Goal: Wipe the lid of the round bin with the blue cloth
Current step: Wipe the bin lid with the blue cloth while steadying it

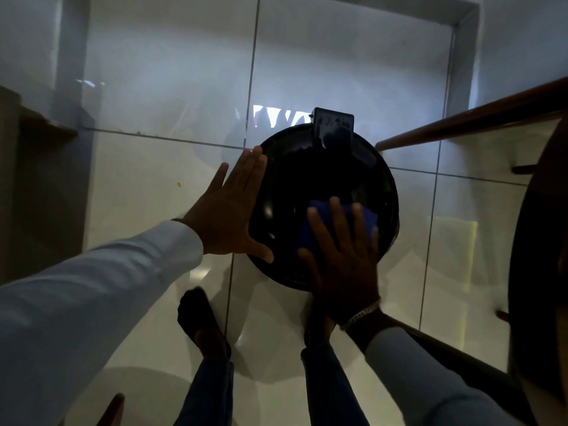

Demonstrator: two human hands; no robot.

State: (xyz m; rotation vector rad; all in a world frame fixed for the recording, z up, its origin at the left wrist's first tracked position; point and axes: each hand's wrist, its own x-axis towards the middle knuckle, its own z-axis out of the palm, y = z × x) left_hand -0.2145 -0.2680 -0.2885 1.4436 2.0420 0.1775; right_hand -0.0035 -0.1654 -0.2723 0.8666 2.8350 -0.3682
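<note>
A round black bin stands on the tiled floor below me, its glossy lid facing up with a black hinge block at the far edge. The blue cloth lies on the near right part of the lid. My right hand presses flat on the cloth with fingers spread. My left hand is flat and open against the lid's left rim, thumb on the near edge.
Glossy white floor tiles surround the bin. A wooden table edge and legs run along the right, with a dark round object at the far right. A dark cabinet stands left. My feet are just below the bin.
</note>
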